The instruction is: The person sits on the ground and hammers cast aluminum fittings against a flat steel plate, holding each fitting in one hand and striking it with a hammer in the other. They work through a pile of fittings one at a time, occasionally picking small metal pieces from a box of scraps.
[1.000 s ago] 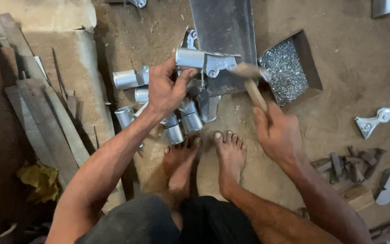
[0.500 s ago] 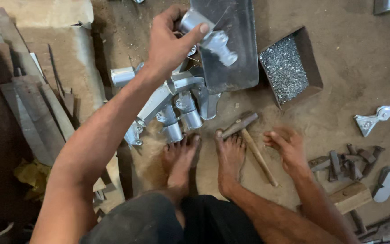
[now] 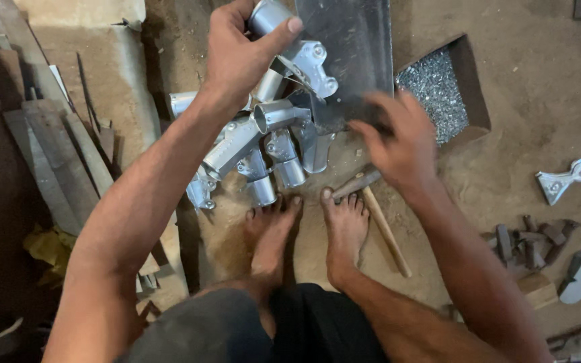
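My left hand (image 3: 240,54) is raised and shut on a silvery metal tube fitting (image 3: 294,47) with a riveted bracket. It hangs above a heap of several similar fittings (image 3: 263,144) on the dirt floor. My right hand (image 3: 401,141) is blurred, fingers apart, holding nothing, over the near edge of a dark steel plate (image 3: 351,54). A wooden-handled hammer (image 3: 378,218) lies on the floor beside my right foot (image 3: 344,228), just below that hand.
A brown box of small metal rivets (image 3: 442,91) sits right of the plate. Wooden slats and planks (image 3: 48,148) lie at left. A loose metal bracket (image 3: 563,180) and dark metal scraps (image 3: 529,242) lie at right.
My left hand lifted the fitting higher. My right hand left the hammer, which now lies on the floor, and moved up toward the steel plate.
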